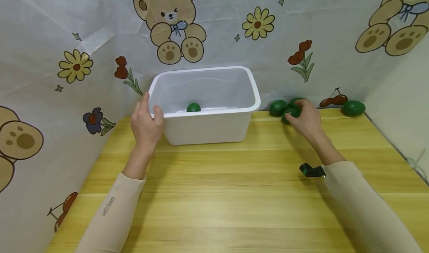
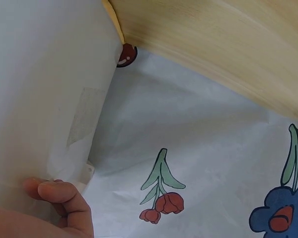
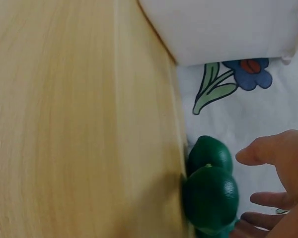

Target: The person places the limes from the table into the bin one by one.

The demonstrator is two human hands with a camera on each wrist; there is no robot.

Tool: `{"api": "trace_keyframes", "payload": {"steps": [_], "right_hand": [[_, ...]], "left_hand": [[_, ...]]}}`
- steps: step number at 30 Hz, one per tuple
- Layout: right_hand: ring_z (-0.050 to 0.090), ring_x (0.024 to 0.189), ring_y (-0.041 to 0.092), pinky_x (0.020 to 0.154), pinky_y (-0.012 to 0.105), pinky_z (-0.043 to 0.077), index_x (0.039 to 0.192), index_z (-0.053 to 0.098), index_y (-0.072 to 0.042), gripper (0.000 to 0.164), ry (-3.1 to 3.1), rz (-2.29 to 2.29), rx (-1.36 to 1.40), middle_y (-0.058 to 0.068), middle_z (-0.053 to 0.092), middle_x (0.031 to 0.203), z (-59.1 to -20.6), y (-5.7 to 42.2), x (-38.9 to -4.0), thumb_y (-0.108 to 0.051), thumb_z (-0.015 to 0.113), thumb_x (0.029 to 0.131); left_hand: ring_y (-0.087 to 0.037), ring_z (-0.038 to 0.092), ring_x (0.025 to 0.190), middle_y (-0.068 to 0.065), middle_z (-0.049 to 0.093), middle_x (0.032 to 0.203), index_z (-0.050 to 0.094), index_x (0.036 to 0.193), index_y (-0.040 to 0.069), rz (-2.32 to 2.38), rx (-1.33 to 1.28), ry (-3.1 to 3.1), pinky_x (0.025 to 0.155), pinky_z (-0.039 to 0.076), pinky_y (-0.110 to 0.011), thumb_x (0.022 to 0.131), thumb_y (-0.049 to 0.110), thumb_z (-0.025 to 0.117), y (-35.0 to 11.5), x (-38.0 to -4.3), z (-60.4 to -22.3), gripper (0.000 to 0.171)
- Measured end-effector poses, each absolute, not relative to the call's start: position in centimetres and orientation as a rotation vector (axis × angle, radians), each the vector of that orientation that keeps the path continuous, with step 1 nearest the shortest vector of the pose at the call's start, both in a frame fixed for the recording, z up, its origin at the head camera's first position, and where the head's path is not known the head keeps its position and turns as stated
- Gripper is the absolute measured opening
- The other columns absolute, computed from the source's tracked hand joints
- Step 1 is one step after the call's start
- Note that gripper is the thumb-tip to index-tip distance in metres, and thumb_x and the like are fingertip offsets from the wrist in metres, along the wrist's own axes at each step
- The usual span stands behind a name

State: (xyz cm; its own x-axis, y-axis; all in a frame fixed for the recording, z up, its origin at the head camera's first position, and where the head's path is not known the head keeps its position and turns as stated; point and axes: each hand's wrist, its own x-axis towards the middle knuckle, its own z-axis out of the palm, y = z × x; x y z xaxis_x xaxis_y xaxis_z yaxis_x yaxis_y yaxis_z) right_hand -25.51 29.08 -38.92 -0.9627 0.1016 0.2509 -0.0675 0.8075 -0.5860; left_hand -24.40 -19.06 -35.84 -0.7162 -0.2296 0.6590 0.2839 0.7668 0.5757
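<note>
A white plastic bin (image 1: 204, 128) stands at the back of the table, with one green lime (image 1: 193, 107) visible inside. My left hand (image 1: 147, 121) holds the bin's left end at the rim; its curled fingers (image 2: 64, 193) show in the left wrist view. To the right of the bin, several glossy limes (image 1: 278, 108) are bunched against the backdrop. Over this bunch my right hand (image 1: 307, 121) is spread, thumb and fingers apart. The right wrist view shows the nearest lime (image 3: 210, 198) just beside the fingers, not gripped.
Another lime (image 1: 353, 108) lies alone near the table's back right corner. A patterned cloth (image 1: 221, 52) with bears and flowers hangs behind and to the left. The wooden table (image 1: 228, 193) extends toward me. A small black device (image 1: 311, 170) sits at my right wrist.
</note>
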Motion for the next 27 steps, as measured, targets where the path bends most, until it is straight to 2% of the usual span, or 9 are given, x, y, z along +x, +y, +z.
{"api": "trace_keyframes", "payload": {"steps": [5,12,20,27], "right_hand": [[0.046,0.129,0.060,0.110,0.070,0.035,0.150,0.042,0.014,0.072,-2.775,0.897,-0.044,0.042,0.049,0.142,-40.3,29.5,-26.6,-0.025,0.070,0.096],[0.048,0.129,0.061,0.111,0.070,0.036,0.144,0.053,0.009,0.063,-2.836,0.859,0.021,0.041,0.054,0.139,-41.2,29.5,-27.1,-0.021,0.076,0.093],[0.046,0.131,0.062,0.110,0.072,0.035,0.145,0.049,0.010,0.065,-2.884,0.869,0.032,0.042,0.051,0.142,-40.9,29.9,-26.4,-0.018,0.076,0.093],[0.050,0.126,0.059,0.104,0.070,0.041,0.141,0.053,0.009,0.065,-2.858,0.877,0.015,0.040,0.054,0.140,-40.6,30.1,-25.6,-0.024,0.078,0.091]], "left_hand": [[-0.046,0.066,0.097,-0.031,0.068,0.122,0.055,0.150,-0.001,-0.881,-0.044,-2.207,0.077,0.053,-0.059,0.098,0.034,0.044,-19.1,-24.4,-35.8,0.064],[-0.046,0.066,0.099,-0.031,0.068,0.122,0.054,0.151,-0.001,-0.886,-0.025,-2.222,0.080,0.054,-0.059,0.098,0.036,0.044,-19.1,-24.3,-35.9,0.066],[-0.045,0.066,0.103,-0.030,0.068,0.125,0.053,0.153,0.001,-0.891,-0.023,-2.229,0.084,0.055,-0.059,0.099,0.037,0.044,-18.9,-24.2,-35.6,0.066],[-0.045,0.067,0.107,-0.030,0.068,0.128,0.053,0.153,0.001,-0.896,-0.024,-2.236,0.087,0.055,-0.060,0.099,0.036,0.044,-19.1,-24.4,-36.0,0.065]]}}
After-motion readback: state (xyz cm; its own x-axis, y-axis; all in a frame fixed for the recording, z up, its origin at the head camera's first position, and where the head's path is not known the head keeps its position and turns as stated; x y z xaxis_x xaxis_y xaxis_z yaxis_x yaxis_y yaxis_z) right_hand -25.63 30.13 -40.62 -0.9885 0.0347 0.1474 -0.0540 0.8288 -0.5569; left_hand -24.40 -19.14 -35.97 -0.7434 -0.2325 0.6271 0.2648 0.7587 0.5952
